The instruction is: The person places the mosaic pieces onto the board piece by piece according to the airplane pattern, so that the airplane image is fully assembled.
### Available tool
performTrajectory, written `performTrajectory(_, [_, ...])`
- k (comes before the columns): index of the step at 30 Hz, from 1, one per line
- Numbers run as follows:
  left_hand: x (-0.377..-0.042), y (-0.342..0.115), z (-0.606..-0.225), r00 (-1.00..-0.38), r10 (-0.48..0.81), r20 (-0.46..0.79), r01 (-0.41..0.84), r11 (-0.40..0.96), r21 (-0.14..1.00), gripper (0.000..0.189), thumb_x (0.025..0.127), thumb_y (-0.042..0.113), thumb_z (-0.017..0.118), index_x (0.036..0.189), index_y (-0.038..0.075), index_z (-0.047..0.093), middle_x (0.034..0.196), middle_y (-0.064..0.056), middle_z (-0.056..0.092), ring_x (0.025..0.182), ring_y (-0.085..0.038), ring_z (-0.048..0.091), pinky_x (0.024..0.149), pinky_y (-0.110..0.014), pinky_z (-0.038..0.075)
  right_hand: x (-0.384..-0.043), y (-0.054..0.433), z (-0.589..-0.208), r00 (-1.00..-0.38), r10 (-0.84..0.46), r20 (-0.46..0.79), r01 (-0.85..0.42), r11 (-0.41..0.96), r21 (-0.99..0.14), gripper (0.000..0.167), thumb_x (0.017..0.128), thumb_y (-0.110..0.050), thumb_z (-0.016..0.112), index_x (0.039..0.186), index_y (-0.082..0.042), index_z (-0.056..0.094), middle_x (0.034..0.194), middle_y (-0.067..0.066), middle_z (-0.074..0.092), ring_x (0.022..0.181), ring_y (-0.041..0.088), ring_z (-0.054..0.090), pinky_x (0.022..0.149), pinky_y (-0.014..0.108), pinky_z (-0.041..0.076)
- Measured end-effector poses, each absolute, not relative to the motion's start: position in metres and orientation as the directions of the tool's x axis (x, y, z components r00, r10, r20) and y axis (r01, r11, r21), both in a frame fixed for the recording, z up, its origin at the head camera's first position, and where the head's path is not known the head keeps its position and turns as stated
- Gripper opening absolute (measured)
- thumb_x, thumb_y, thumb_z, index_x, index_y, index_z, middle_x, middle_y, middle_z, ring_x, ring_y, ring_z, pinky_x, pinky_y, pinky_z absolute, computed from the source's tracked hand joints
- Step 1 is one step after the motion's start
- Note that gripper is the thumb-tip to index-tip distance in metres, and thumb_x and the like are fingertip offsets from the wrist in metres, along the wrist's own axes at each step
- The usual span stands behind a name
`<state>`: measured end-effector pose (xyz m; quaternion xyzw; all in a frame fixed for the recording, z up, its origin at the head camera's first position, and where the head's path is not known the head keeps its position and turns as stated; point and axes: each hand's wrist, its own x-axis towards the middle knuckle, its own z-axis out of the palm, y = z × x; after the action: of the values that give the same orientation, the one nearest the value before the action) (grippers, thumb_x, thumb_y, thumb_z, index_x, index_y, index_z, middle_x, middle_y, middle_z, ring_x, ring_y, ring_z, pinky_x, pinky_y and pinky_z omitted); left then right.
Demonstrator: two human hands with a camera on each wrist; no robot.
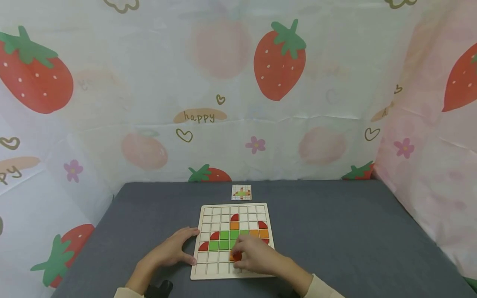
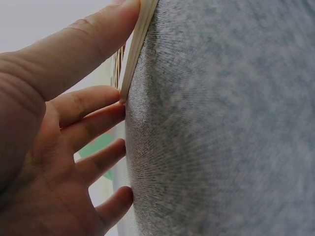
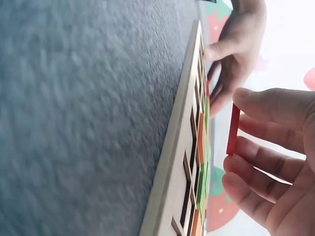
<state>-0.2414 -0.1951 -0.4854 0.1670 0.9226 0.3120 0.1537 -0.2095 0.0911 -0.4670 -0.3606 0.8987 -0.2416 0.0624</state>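
A light wooden grid board [image 1: 206,269] bears green square tiles [image 1: 224,235], orange square tiles [image 1: 234,226] and red rounded tiles [image 1: 215,236]. Over its lower middle, my right hand [image 1: 257,254] pinches a thin red tile [image 3: 233,130] between thumb and fingertips. In the right wrist view that tile stands on edge, raised above the board. An orange tile in the grid shows partly beneath this hand. My left hand [image 1: 169,249] rests at the board's left edge, thumb and fingertips touching the rim and the fingers spread loosely.
A small picture card [image 1: 241,193] with a coloured grid pattern lies behind the board. Everything rests on a dark grey cloth-covered table [image 1: 328,223]. A strawberry-printed curtain [image 1: 231,165] encloses the back and sides.
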Motion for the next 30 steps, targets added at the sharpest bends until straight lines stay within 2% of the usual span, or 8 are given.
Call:
performTrajectory(14, [-0.241, -0.195, -0.485, -0.897, 0.399, -0.19, 0.205, 0.757, 0.62, 0.089, 0.064, 0.027, 0.089, 0.141, 0.003, 0.049, 0.15, -0.017, 0.043, 0.144, -0.044, 0.028, 0.109, -0.065, 0.028, -0.2, 0.081, -0.475, -0.714, -0.694, 0.095, -0.677, 0.648, -0.349, 0.01, 0.079, -0.019, 0.078, 0.087, -0.017, 0.073, 0.079, -0.01, 0.052, 0.069, -0.001, 0.04, 0.062, 0.012, 0.034])
performTrajectory(22, [-0.242, -0.195, -0.485, -0.893, 0.411, -0.182, 0.219, 0.751, 0.623, 0.089, 0.065, 0.027, 0.089, 0.141, 0.002, 0.049, 0.15, -0.016, 0.043, 0.144, -0.044, 0.028, 0.109, -0.064, 0.028, -0.199, 0.079, -0.479, -0.711, -0.698, 0.084, -0.69, 0.669, -0.276, 0.01, 0.079, -0.023, 0.079, 0.086, -0.02, 0.072, 0.076, -0.011, 0.048, 0.068, 0.0, 0.036, 0.058, 0.013, 0.031])
performTrajectory(30, [-0.241, -0.195, -0.485, -0.893, 0.412, -0.181, 0.222, 0.754, 0.618, 0.089, 0.065, 0.028, 0.089, 0.141, 0.002, 0.049, 0.15, -0.017, 0.044, 0.144, -0.044, 0.029, 0.109, -0.065, 0.029, -0.198, 0.077, -0.477, -0.715, -0.696, 0.058, -0.684, 0.681, -0.261, 0.011, 0.078, -0.022, 0.08, 0.088, -0.02, 0.074, 0.077, -0.01, 0.051, 0.066, 0.0, 0.039, 0.059, 0.013, 0.033])
